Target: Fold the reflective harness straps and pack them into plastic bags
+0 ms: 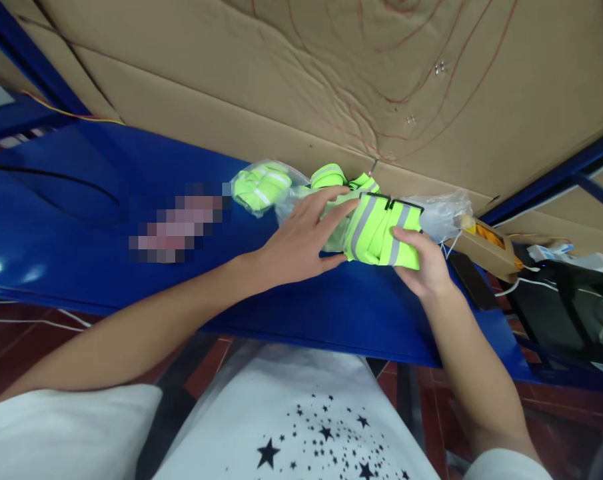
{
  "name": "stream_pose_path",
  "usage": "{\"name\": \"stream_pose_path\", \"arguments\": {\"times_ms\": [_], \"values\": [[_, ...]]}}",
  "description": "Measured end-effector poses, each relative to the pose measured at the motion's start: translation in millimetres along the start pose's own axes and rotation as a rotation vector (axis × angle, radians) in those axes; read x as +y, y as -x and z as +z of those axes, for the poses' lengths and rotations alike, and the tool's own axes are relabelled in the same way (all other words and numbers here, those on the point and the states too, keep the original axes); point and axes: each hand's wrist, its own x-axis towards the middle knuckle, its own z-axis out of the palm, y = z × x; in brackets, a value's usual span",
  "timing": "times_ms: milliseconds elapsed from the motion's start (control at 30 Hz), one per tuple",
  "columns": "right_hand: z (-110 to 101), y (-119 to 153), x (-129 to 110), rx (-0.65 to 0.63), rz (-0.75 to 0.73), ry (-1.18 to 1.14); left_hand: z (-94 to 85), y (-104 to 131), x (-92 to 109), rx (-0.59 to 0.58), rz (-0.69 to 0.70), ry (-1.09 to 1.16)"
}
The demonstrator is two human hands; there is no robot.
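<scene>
While both hands work at the middle of the frame, keep the folded yellow vest [378, 230] compact. Just left of centre, a bagged vest [261, 187] lies on the blue tabletop [196, 160]; keep the left hand [306, 233] clear of it. The left fingers are spread well apart over clear plastic film [337, 230], at the folded vest's left end; whether they grip the film cannot be told. Keep them relaxed there to avoid tearing it. Behind, a loose vest [328, 176] lies near the cardboard panel [221, 100]; prevent snagging. Right of centre, the right hand [426, 267] pinches the folded vest's right end, thumb on top and fingers beneath. Maintain this pinch, since a loose hold would probably let the layers spring open.
</scene>
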Motion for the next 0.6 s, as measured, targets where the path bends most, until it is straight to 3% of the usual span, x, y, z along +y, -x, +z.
{"name": "stream_pose_path", "arguments": {"times_ms": [300,467,600], "values": [[-6.0,-0.3,4.6,-0.149,0.198,0.037,-3.8,2.8,0.0,-0.187,0.061,-0.198],[-12.5,2.5,5.6,-0.222,0.293,0.181,4.7,6.6,-1.0,-0.287,0.164,-0.044],[-6.6,6.6,8.3,-0.226,0.253,0.179,8.7,8.0,-4.8,-0.335,0.179,-0.023]]}}
